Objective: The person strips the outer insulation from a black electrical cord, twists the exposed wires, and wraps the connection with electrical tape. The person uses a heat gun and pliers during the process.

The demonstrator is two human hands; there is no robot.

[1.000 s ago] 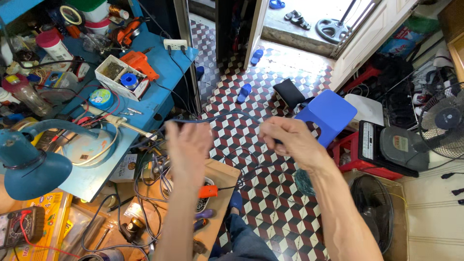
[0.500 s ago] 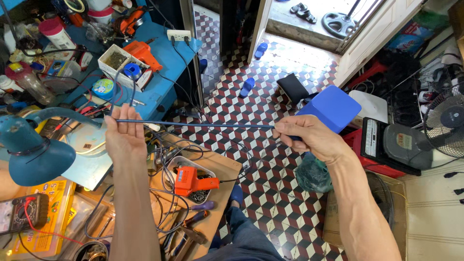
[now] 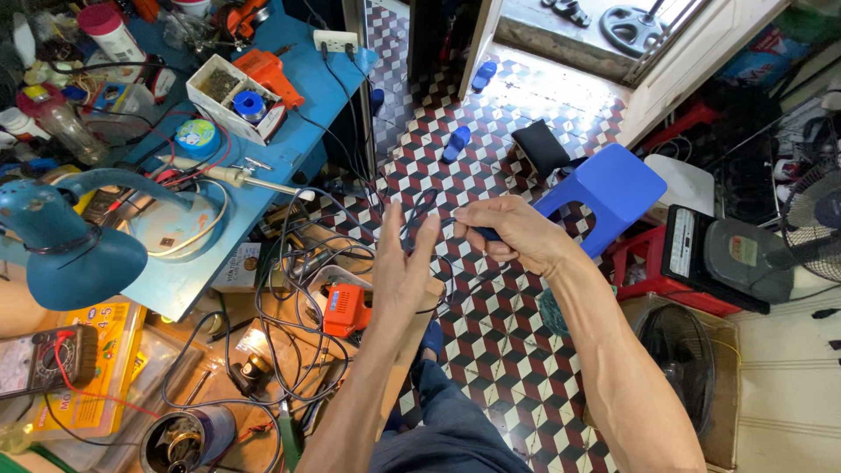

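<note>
Below you the tiled floor (image 3: 526,350) spreads out in a red, white and dark cube pattern, and at your left the blue bench (image 3: 289,140) carries most of the clutter. A blue plastic stool (image 3: 604,188) stands on the tiles just past your right hand, with a red crate (image 3: 653,263) and a grey-black box-shaped device (image 3: 718,254) beside it. A teal desk lamp (image 3: 70,250) hangs its shade over the near end of the bench.

Your right hand (image 3: 517,232) is clenched: thumb and fingers pinch a thin dark cable (image 3: 420,215) at its end, and a loop of that cable rises between your two hands above the floor. Your left hand (image 3: 403,271) is released, palm flat and fingers spread upright, just beside the loop; the cable seems to run across the fingers and on down past the wrist, though you cannot tell whether it truly rests on them. The two hands are near each other, not touching.

Under your left forearm an orange tool (image 3: 343,308) lies in a tangle of black wires (image 3: 280,289). On the bench sit a white parts box (image 3: 232,96), a soldering iron (image 3: 236,177) and a small round blue tin (image 3: 197,136). A multimeter (image 3: 35,363) lies at the lower left.
</note>
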